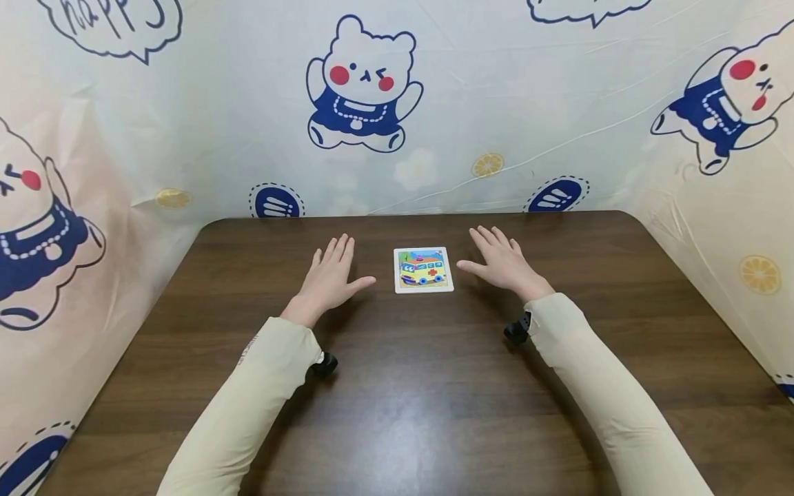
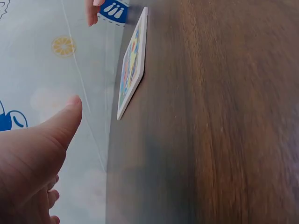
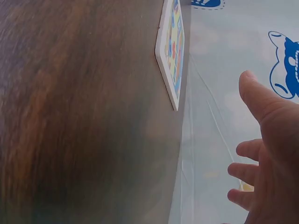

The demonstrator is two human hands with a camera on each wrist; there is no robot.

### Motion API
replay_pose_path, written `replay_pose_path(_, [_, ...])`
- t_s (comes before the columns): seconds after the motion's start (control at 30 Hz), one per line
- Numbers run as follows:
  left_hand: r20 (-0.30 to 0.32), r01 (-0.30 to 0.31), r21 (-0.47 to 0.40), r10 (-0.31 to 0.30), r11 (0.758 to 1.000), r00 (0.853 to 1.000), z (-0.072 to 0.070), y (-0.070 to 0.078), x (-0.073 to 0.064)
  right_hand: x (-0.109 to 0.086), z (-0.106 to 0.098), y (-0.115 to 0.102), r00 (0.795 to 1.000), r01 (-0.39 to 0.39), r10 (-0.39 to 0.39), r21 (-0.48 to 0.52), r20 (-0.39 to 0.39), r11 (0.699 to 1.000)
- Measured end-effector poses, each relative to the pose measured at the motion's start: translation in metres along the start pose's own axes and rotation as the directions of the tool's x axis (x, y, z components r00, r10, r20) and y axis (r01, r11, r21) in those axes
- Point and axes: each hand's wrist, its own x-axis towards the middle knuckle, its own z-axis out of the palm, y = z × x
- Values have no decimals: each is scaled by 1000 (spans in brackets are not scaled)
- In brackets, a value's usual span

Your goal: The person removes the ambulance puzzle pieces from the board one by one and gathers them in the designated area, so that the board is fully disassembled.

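Observation:
A small square picture puzzle (image 1: 424, 270) with a white border lies flat on the brown wooden table (image 1: 397, 358), showing a yellow ambulance with a red cross. To its left is my left hand (image 1: 330, 277), fingers straight and thumb spread toward the puzzle. My right hand (image 1: 504, 263) is on the other side, its fingers also extended and its thumb pointing at the puzzle's right edge. Both hands hold nothing and stay apart from the puzzle. The left wrist view shows the puzzle (image 2: 132, 65) as a thin board beyond the thumb; in the right wrist view the puzzle (image 3: 172, 51) appears edge-on.
A pale cloth backdrop (image 1: 236, 124) with printed bears and orange slices hangs behind the table and along both sides. Black wrist cameras sit under the left sleeve (image 1: 273, 372) and the right sleeve (image 1: 595, 365). The table's far edge runs just beyond the fingertips.

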Motion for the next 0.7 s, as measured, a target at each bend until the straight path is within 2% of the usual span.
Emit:
replay_pose_path(0.33, [16, -54, -19, 54, 998, 998, 11, 10, 14, 8, 7, -6, 999, 40, -40, 22, 2, 999])
replay_pose_path(0.7, [109, -99, -45, 103, 994, 989, 25, 23, 23, 15, 17, -10, 996, 80, -82, 39, 46, 996])
